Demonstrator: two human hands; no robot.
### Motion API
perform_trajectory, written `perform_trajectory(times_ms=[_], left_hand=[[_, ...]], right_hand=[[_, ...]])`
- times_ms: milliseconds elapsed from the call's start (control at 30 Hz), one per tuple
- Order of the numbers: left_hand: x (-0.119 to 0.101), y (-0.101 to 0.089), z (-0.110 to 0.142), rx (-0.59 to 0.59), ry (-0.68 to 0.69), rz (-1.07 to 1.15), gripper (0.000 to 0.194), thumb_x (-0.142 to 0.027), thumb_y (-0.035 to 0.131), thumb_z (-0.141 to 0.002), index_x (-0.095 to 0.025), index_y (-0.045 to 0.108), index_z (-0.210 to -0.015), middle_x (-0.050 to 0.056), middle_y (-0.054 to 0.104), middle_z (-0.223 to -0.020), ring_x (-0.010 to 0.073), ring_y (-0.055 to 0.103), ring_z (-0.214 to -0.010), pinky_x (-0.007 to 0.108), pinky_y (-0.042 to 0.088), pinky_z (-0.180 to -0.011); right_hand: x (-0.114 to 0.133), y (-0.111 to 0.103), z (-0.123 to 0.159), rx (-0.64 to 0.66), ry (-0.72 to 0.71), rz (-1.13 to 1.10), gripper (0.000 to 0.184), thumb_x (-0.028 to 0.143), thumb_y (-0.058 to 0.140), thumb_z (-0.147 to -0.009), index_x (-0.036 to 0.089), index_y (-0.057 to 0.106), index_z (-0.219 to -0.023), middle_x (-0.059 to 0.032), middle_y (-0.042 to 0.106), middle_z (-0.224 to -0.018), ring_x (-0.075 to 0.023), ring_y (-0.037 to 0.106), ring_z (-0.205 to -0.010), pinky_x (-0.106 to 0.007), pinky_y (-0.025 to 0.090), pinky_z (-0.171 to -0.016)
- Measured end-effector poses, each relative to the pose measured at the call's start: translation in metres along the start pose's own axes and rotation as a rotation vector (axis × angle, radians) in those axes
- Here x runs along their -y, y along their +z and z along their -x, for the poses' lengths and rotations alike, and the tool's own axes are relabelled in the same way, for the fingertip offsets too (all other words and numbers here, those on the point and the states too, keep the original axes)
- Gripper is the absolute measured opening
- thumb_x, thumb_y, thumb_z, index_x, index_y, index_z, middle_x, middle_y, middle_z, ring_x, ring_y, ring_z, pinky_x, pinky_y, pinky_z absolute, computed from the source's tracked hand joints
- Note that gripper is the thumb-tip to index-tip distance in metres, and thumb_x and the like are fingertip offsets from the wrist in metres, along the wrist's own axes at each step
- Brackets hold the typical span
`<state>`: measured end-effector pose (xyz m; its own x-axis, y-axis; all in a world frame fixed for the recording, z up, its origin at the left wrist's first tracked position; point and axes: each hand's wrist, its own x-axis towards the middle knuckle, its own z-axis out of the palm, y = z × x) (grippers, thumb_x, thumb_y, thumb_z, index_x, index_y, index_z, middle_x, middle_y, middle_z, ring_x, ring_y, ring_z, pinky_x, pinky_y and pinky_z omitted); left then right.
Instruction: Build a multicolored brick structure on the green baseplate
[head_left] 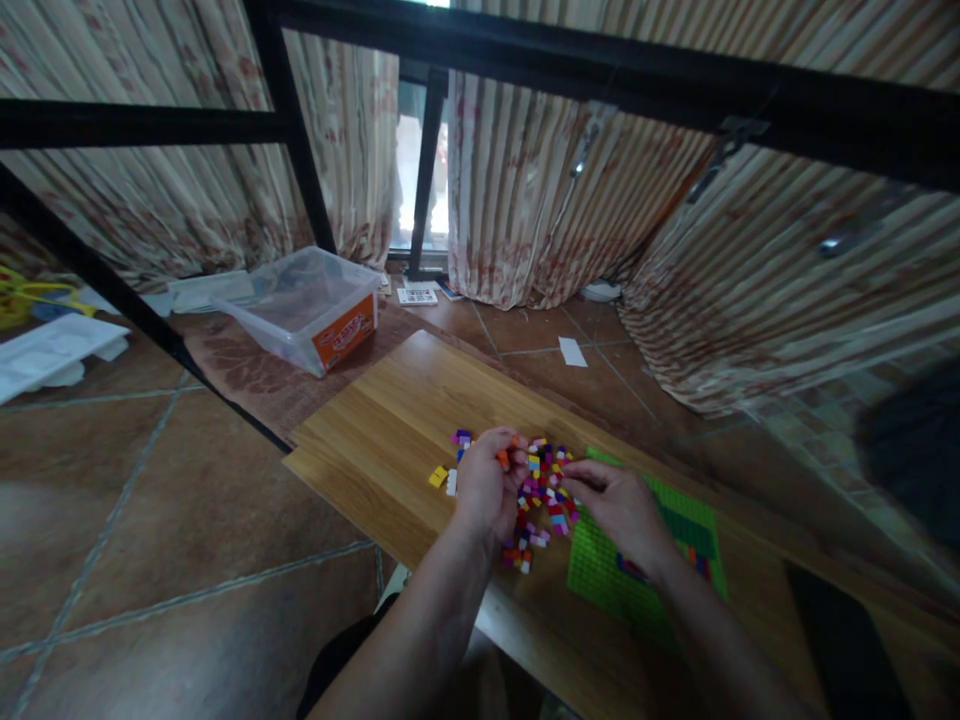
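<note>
Small toy building bricks (541, 492) of many colours lie in a loose pile on a wooden table (390, 420). At the pile's left side, my left hand (484, 490) is curled with orange bricks (503, 459) in its fingers. My right hand (619, 508) reaches over the green baseplate (596, 575), thumb and fingertips pinched at the pile's right edge. Whatever is in that pinch is too small to make out. Coloured bricks (701, 563) sit in rows on the baseplate, partly hidden by my right wrist. Yellow bricks (438, 477) lie left of my left hand.
A dark flat object (847, 640) rests at the table's right end. Beyond the table, a clear plastic bin (315, 300) with an orange label stands on a rug. Black metal bars (300, 150) cross in front of striped curtains (525, 200). White paper (572, 351) lies on the tiled floor.
</note>
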<state>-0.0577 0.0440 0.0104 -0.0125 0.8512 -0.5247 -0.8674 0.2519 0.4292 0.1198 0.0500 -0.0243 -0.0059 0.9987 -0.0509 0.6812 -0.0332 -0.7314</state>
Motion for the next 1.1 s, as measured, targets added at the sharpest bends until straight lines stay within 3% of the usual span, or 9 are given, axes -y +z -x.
perform_trajectory(times_ms=[167,333,567,767,1100], left_hand=[[0.001,0.001,0.002,0.001,-0.027,-0.027,0.01,-0.011,0.052,-0.076,-0.011,0.058,-0.067,0.002,0.057,-0.063,0.0065,0.05,-0.05,0.015,0.038,-0.044],[0.0,0.002,0.003,-0.006,-0.057,-0.075,0.018,-0.016,0.053,-0.08,-0.012,0.057,-0.064,0.002,0.055,-0.061,0.0055,0.046,-0.046,0.015,0.033,-0.04],[0.002,0.0,0.002,0.018,-0.067,-0.115,0.015,-0.017,0.056,-0.078,-0.012,0.059,-0.065,0.001,0.055,-0.061,0.005,0.046,-0.046,0.015,0.033,-0.04],[0.001,-0.003,0.002,0.019,-0.073,-0.117,0.014,-0.018,0.056,-0.078,-0.012,0.06,-0.066,0.001,0.054,-0.059,0.0054,0.045,-0.045,0.015,0.032,-0.039],[-0.04,-0.01,-0.002,-0.063,-0.013,0.034,0.013,-0.011,0.05,-0.081,-0.013,0.055,-0.069,0.0,0.056,-0.06,0.0046,0.046,-0.045,0.013,0.034,-0.04]], right_hand=[[-0.003,-0.005,-0.024,-0.025,-0.16,0.345,0.025,0.027,0.05,-0.088,0.023,0.074,-0.093,-0.0053,0.075,-0.099,-0.0208,0.068,-0.09,-0.034,0.048,-0.083],[-0.003,-0.006,-0.037,0.038,-0.189,0.396,0.023,0.019,0.053,-0.085,0.023,0.074,-0.095,-0.006,0.072,-0.098,-0.0203,0.066,-0.092,-0.032,0.046,-0.084],[0.003,-0.008,-0.024,0.11,-0.269,0.519,0.022,0.019,0.054,-0.087,0.024,0.075,-0.092,-0.0052,0.069,-0.098,-0.0198,0.064,-0.092,-0.031,0.044,-0.083],[0.009,-0.003,-0.029,0.154,-0.225,0.56,0.023,0.019,0.053,-0.087,0.022,0.076,-0.091,-0.0065,0.069,-0.095,-0.02,0.065,-0.087,-0.031,0.044,-0.079],[0.001,-0.001,-0.036,0.159,-0.222,0.493,0.021,0.024,0.055,-0.086,0.024,0.076,-0.089,-0.0049,0.072,-0.091,-0.0197,0.065,-0.084,-0.031,0.044,-0.076]])
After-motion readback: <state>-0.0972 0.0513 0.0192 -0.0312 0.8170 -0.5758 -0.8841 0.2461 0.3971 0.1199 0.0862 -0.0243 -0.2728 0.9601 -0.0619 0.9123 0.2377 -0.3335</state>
